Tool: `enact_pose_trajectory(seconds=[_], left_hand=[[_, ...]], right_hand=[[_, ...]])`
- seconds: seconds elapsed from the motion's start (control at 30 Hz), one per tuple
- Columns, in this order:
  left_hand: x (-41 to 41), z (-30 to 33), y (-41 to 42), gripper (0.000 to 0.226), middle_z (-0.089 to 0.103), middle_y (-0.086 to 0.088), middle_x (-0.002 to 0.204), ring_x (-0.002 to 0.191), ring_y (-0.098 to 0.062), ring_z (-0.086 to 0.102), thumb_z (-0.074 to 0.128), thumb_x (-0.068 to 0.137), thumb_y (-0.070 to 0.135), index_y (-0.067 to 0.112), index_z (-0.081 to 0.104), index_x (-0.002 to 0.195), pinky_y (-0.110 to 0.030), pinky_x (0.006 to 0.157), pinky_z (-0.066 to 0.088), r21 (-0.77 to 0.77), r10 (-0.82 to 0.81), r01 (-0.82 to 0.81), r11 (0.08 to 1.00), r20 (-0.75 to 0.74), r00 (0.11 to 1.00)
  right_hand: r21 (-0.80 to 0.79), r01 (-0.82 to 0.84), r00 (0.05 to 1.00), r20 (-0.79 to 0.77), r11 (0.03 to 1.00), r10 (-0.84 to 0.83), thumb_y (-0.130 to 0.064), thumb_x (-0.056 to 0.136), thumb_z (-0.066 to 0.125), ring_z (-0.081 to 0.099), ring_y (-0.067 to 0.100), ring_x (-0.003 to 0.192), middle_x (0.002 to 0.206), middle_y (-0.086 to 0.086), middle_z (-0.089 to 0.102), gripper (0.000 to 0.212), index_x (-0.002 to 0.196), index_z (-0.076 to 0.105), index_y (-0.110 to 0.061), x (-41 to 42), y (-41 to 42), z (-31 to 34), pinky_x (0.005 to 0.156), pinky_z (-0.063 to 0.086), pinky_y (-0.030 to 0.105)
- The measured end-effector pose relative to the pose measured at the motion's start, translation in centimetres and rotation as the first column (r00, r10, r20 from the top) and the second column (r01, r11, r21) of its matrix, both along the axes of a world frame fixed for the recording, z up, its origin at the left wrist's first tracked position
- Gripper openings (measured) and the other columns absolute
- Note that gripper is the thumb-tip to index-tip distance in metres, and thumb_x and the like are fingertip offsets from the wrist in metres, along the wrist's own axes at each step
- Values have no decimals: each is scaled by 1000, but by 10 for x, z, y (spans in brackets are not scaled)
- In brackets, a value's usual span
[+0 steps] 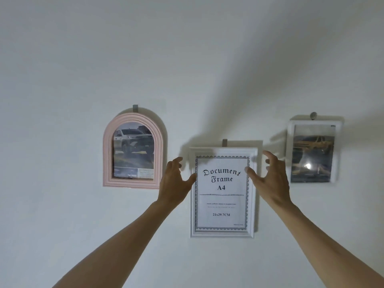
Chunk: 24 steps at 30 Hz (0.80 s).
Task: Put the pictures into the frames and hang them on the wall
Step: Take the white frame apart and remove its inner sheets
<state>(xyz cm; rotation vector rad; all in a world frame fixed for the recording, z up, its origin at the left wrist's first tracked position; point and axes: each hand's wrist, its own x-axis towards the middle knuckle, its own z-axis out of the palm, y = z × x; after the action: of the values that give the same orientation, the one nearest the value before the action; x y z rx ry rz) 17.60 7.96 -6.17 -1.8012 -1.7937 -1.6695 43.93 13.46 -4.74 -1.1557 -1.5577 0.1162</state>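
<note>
Three frames hang on a white wall. A white rectangular frame (222, 232) in the middle holds a sheet printed "Document Frame A4" and hangs from a grey hook (224, 142). My left hand (175, 181) is just off its upper left edge, fingers spread, thumb tip near the frame. My right hand (270, 175) is at its upper right edge, fingers curled apart, thumb over the frame's corner. Neither hand grips it. A pink arched frame (108, 154) with a grey pickup picture hangs to the left. A white frame (291, 142) with a yellow car picture hangs to the right.
Each side frame hangs from its own hook, a grey strip (135, 108) above the pink one and a round peg (313, 115) above the right one. Bare white wall (187, 59) spreads above and below the frames.
</note>
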Motion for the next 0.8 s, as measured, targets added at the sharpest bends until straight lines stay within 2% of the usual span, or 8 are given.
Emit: enact_pose_trajectory(seconds=[0.1,0.17,0.3,0.4,0.5,0.63,0.73,0.8], left_hand=[[11,-9,7,59,60,-1,110,98,-18,62,75,83,35,14,48,131,-29,83,48,-128,-24,43,991,145,989],[17,-15,10,46,64,3,103,95,-16,64,75,83,30,15,54,121,-27,83,50,-179,-32,73,981,225,974],[27,-25,11,27,69,6,99,94,-16,67,70,84,14,19,62,109,-22,75,48,-207,-66,147,967,355,933],[34,-26,9,24,69,1,94,84,-18,66,68,85,9,17,65,107,-23,69,48,-185,-50,123,975,358,932],[36,-23,4,24,69,2,88,77,-19,64,69,84,10,19,66,106,-35,73,55,-167,-8,74,983,366,930],[32,-18,-13,22,67,3,85,77,-18,64,70,84,11,22,67,103,-36,74,54,-142,-13,73,987,384,923],[24,-20,-29,23,68,1,90,81,-18,64,70,85,11,21,66,105,-36,77,53,-162,-30,103,981,402,915],[19,-27,-41,24,70,-1,94,85,-19,65,69,86,11,19,65,108,-37,79,53,-179,-45,130,975,415,909]], right_hand=[[-78,-100,995,6,992,101,-44,84,74,55,21,110,124,2,50,75,145,33,-28,18,6,-24,92,49,41],[-120,-170,985,-26,978,168,-39,85,75,58,19,106,117,0,57,74,146,35,-25,25,12,-36,92,48,37],[-131,-242,970,-22,961,241,-22,90,71,64,15,90,96,-10,65,49,135,50,-19,27,21,-47,80,44,27],[-104,-258,966,-65,961,252,-16,94,67,68,18,87,92,-7,67,35,128,57,-17,27,26,-48,78,46,27],[-99,-281,958,-96,955,271,-18,93,67,67,20,88,98,-4,68,34,127,58,-20,27,27,-48,78,47,29],[-100,-314,946,-122,944,301,-20,93,68,64,18,81,87,-5,65,35,126,57,-23,27,16,-48,75,43,27],[-126,-333,939,-140,934,316,-20,93,67,63,22,84,85,-6,62,35,126,57,-23,22,4,-52,75,41,27],[-153,-343,936,-143,927,322,-21,94,64,61,18,82,85,-8,60,35,128,55,-22,18,-5,-58,73,42,26]])
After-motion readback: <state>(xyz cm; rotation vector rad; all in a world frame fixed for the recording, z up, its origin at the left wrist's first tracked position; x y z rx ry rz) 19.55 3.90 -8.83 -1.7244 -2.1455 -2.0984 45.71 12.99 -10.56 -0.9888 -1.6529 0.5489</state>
